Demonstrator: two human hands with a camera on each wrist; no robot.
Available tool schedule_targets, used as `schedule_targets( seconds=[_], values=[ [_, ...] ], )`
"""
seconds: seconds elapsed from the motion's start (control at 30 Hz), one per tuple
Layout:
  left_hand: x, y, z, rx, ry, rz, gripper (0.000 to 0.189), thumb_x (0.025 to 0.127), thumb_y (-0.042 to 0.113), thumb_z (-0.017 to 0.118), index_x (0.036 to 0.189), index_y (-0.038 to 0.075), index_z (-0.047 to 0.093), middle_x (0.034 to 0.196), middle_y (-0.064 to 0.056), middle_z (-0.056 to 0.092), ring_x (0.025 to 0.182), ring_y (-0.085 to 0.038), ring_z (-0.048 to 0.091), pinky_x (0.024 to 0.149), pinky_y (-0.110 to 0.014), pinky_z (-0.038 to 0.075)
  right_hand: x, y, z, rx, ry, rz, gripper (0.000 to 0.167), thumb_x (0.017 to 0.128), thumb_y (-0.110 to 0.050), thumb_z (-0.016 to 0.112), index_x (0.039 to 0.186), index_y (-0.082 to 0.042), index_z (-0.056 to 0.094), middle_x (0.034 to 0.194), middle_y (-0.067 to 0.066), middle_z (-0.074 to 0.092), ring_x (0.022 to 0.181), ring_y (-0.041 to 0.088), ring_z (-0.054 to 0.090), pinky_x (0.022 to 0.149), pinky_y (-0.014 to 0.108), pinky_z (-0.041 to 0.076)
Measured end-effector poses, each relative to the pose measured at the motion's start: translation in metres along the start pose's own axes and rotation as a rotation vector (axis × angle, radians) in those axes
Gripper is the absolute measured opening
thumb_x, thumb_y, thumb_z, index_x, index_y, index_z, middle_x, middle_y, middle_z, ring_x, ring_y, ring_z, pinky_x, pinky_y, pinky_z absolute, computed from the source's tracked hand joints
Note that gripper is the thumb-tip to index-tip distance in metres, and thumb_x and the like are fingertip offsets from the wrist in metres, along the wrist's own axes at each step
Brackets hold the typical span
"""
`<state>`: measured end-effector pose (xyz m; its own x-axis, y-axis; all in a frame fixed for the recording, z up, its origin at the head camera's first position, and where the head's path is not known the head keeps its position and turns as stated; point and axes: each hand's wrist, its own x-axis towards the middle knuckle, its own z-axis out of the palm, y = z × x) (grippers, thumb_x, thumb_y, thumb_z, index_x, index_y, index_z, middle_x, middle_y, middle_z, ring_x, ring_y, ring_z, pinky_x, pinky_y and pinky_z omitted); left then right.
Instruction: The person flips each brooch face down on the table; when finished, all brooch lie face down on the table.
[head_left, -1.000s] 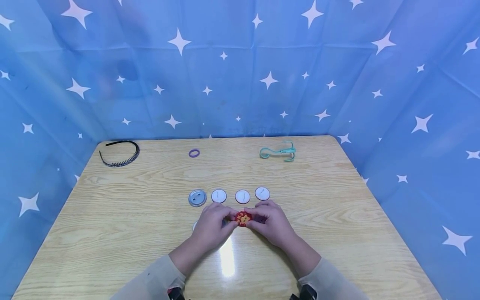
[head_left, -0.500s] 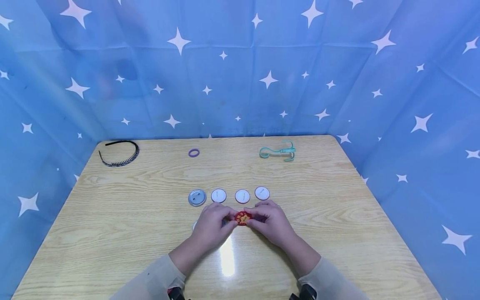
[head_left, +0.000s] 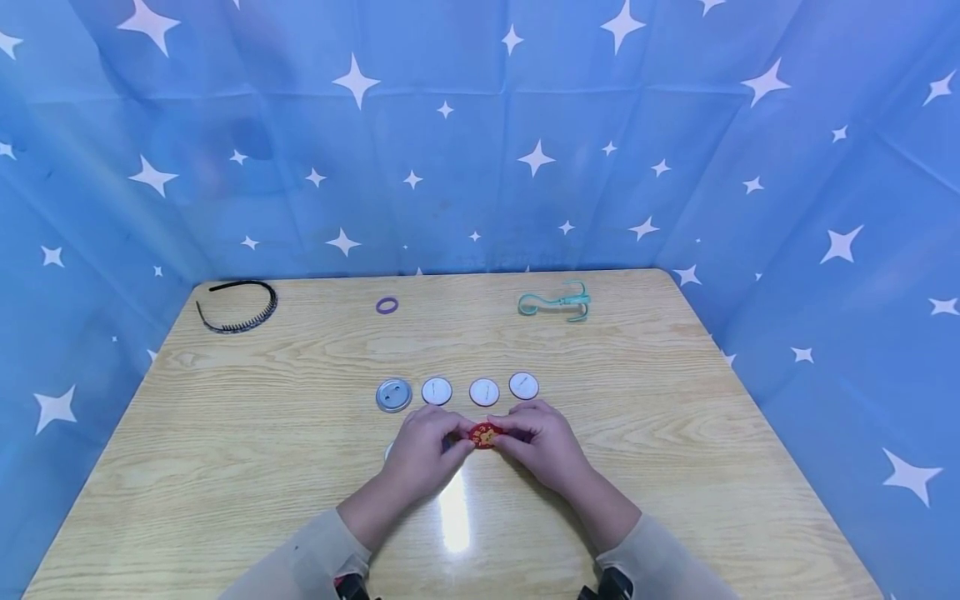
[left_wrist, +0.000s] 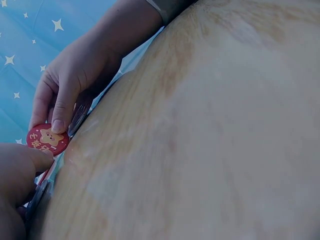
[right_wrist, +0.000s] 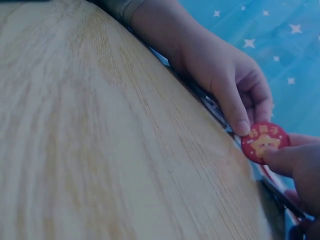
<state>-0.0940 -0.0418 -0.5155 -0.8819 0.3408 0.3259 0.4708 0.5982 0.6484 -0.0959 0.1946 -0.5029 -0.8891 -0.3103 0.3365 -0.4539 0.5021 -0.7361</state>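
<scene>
A round red badge with a yellow star is held up between both hands at the middle of the table. My left hand pinches its left edge between thumb and fingers. On the opposite edge, my right hand pinches it the same way, thumb over the printed face. In the left wrist view, the badge's face shows yellow characters around the star. The right wrist view shows the red face with both thumbs on it. The badge's back is hidden.
Just beyond the hands, a silver round badge back and white discs with a thin line on each form a row. Part of another disc shows beside the left hand. Farther back lie a black headband, a purple ring and a turquoise hook.
The badge has tipped slightly, so its face looks flatter in the head view. Both hands keep their grip and stay in nearly the same place.
</scene>
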Motion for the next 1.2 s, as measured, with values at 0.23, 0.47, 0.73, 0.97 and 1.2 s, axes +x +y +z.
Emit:
schedule_targets(
  seconds=[0.23,0.47,0.73,0.97,1.2],
  values=[
    [0.0001,-0.0008,0.0001,-0.010,0.005,0.016,0.016,0.087,0.021,0.090,0.099,0.027,0.082,0.092,0.022,0.071,0.091,-0.003,0.059,0.087,-0.037,0.048,0.0005,-0.0002,0.0005,0.005,-0.004,0.016,0.030,0.082,-0.008,0.093,0.109,-0.017,0.086,0.095,-0.011,0.073,0.093,0.013,0.062,0.077,0.028,0.053],
    [0.0002,-0.0014,0.0002,0.001,0.004,0.023,0.015,0.087,0.021,0.090,0.097,0.028,0.081,0.091,0.023,0.070,0.089,-0.003,0.058,0.086,-0.036,0.047,0.0007,-0.0001,0.0006,0.014,0.001,0.007,0.026,0.083,-0.008,0.092,0.108,-0.015,0.086,0.095,-0.011,0.074,0.093,0.013,0.064,0.077,0.028,0.054],
    [0.0007,-0.0012,-0.0005,0.008,0.016,0.052,0.014,0.089,0.018,0.088,0.095,0.028,0.080,0.091,0.022,0.072,0.090,-0.005,0.060,0.086,-0.037,0.048,0.0006,0.0008,0.0011,-0.003,0.009,-0.023,0.021,0.083,-0.007,0.092,0.099,-0.019,0.087,0.092,-0.015,0.073,0.091,0.011,0.064,0.076,0.027,0.052],
    [0.0010,-0.0025,0.0002,0.003,0.037,0.079,0.014,0.089,0.015,0.086,0.093,0.027,0.081,0.093,0.022,0.074,0.091,-0.006,0.062,0.086,-0.039,0.050,0.0004,0.0043,0.0014,-0.027,0.016,-0.086,0.020,0.083,-0.006,0.092,0.094,-0.022,0.086,0.089,-0.016,0.073,0.087,0.009,0.063,0.074,0.027,0.051],
    [0.0013,-0.0033,0.0006,0.008,0.042,0.092,0.013,0.090,0.016,0.086,0.093,0.027,0.081,0.094,0.020,0.075,0.090,-0.007,0.062,0.085,-0.038,0.050,0.0010,0.0068,0.0019,-0.052,0.002,-0.111,0.019,0.084,-0.006,0.092,0.092,-0.023,0.085,0.090,-0.016,0.073,0.087,0.008,0.064,0.076,0.028,0.051]
  ],
)
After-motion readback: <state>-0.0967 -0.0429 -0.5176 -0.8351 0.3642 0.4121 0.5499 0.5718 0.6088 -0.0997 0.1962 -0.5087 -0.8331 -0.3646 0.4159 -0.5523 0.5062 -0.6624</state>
